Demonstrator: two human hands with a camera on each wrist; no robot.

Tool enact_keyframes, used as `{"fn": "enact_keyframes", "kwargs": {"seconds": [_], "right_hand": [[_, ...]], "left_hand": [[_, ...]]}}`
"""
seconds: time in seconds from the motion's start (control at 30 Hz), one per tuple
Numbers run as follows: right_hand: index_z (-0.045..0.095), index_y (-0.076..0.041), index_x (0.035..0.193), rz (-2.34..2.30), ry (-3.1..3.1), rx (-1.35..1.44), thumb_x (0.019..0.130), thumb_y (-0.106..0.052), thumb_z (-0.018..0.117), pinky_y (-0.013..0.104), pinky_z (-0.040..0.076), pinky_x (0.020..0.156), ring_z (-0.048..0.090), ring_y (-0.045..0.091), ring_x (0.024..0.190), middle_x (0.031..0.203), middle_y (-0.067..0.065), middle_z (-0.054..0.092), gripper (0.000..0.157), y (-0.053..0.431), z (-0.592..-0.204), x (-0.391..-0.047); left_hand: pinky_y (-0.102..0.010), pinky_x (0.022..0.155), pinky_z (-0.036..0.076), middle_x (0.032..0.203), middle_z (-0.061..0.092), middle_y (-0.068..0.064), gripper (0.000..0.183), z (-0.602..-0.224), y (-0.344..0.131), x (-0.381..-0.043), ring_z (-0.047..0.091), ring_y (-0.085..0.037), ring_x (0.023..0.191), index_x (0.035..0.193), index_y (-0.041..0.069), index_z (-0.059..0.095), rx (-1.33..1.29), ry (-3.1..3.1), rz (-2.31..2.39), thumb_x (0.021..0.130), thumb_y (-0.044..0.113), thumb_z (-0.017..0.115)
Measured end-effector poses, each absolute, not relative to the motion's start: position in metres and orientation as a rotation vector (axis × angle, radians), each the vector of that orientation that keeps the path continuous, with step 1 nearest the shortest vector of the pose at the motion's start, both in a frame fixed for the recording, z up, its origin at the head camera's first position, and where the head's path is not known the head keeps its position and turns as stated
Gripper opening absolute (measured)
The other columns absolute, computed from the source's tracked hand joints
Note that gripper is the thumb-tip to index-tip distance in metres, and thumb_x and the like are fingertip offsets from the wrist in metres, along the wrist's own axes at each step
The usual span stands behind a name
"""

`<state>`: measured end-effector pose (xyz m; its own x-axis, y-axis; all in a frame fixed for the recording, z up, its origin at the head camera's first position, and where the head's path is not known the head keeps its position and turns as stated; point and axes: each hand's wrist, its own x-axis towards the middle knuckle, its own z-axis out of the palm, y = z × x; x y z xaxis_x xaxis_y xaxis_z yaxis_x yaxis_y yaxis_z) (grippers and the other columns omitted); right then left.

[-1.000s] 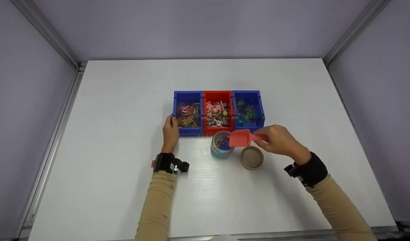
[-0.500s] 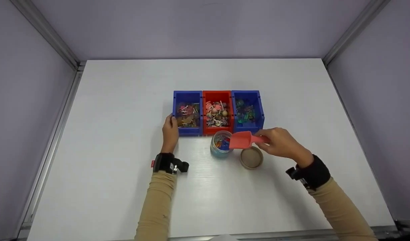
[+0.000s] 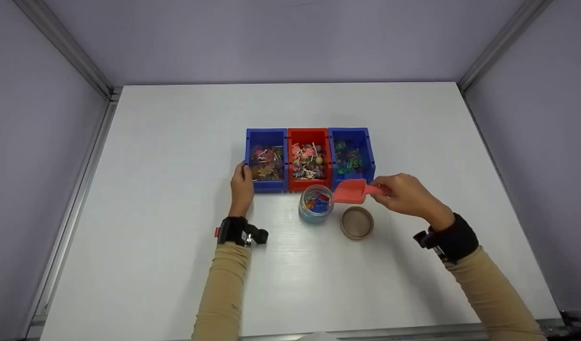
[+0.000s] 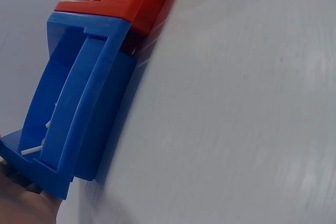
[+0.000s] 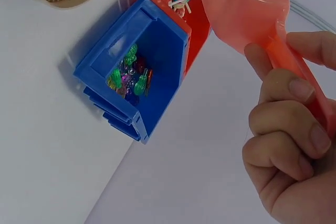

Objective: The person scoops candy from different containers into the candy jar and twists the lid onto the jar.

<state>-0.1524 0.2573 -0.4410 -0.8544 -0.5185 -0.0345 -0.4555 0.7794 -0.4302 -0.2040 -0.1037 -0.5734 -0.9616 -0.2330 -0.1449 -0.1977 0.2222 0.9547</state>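
My right hand grips a coral-pink scoop by its handle, fingers curled round it in the right wrist view. The scoop's front edge overlaps the rim of a clear jar in the head view; nothing shows in its pan. Blue, red and orange pieces lie in the jar, which looks teal lower down. My left hand holds the outer side of the left blue bin, its fingers partly hidden behind the wall. This bin contains small pink and amber pieces with white sticks.
Beside the left bin stand a red bin of lollipop-like charms and another blue bin with green and purple translucent pieces. A round beige lid lies inside-up right of the jar. Walls enclose the white table.
My right hand has drawn the scoop back to the right and slightly away from me, uncovering more of the jar's mouth. The left hand keeps its place on the bin.
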Motion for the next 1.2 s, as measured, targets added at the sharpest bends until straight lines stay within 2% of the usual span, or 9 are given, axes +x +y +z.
{"fn": "enact_keyframes", "kwargs": {"seconds": [0.3,0.67,0.87,1.03,1.13,1.2], "right_hand": [[0.07,0.006,0.097,-0.607,2.835,-0.647,0.089,-0.009,0.059,0.022,0.032,0.052,0.04,0.011,0.054,0.063,0.008,0.057,0.02,0.261,-0.446,-0.167],[0.069,0.011,0.094,-0.644,2.828,-0.44,0.092,-0.012,0.055,0.025,0.035,0.056,0.046,0.016,0.06,0.068,0.012,0.059,0.027,0.261,-0.448,-0.187],[0.069,0.007,0.078,-0.637,2.78,-0.36,0.092,-0.016,0.056,0.024,0.032,0.052,0.04,0.012,0.054,0.058,0.002,0.052,0.031,0.252,-0.445,-0.203],[0.07,0.002,0.065,-0.608,2.71,-0.258,0.09,-0.019,0.056,0.023,0.027,0.048,0.03,0.009,0.049,0.047,-0.009,0.038,0.036,0.246,-0.441,-0.22],[0.059,-0.007,0.051,-0.576,2.677,-0.208,0.088,-0.021,0.057,0.024,0.025,0.048,0.027,0.009,0.049,0.045,-0.01,0.031,0.04,0.241,-0.437,-0.23],[0.05,-0.012,0.048,-0.546,2.663,-0.177,0.088,-0.023,0.057,0.024,0.027,0.048,0.03,0.01,0.05,0.047,-0.009,0.031,0.042,0.238,-0.436,-0.235]], "left_hand": [[-0.043,0.117,0.036,0.145,0.048,-0.02,0.044,-0.574,-0.103,-0.204,0.042,-0.031,0.14,0.141,-0.002,0.042,0.431,-2.432,-1.874,0.105,0.021,0.033],[-0.043,0.118,0.035,0.146,0.047,-0.02,0.045,-0.573,-0.102,-0.204,0.04,-0.031,0.141,0.142,-0.003,0.041,0.437,-2.433,-1.881,0.105,0.022,0.032],[-0.043,0.118,0.035,0.146,0.048,-0.02,0.044,-0.572,-0.101,-0.204,0.041,-0.031,0.141,0.142,-0.002,0.041,0.442,-2.423,-1.899,0.106,0.022,0.032],[-0.043,0.118,0.034,0.147,0.047,-0.02,0.045,-0.574,-0.102,-0.204,0.04,-0.031,0.141,0.142,-0.003,0.041,0.453,-2.425,-1.898,0.105,0.022,0.033],[-0.043,0.118,0.034,0.147,0.047,-0.021,0.045,-0.574,-0.103,-0.204,0.04,-0.032,0.142,0.142,-0.003,0.041,0.454,-2.428,-1.893,0.105,0.021,0.033],[-0.043,0.118,0.034,0.147,0.047,-0.021,0.045,-0.573,-0.103,-0.204,0.04,-0.032,0.142,0.142,-0.003,0.042,0.453,-2.424,-1.895,0.105,0.021,0.033]]}}
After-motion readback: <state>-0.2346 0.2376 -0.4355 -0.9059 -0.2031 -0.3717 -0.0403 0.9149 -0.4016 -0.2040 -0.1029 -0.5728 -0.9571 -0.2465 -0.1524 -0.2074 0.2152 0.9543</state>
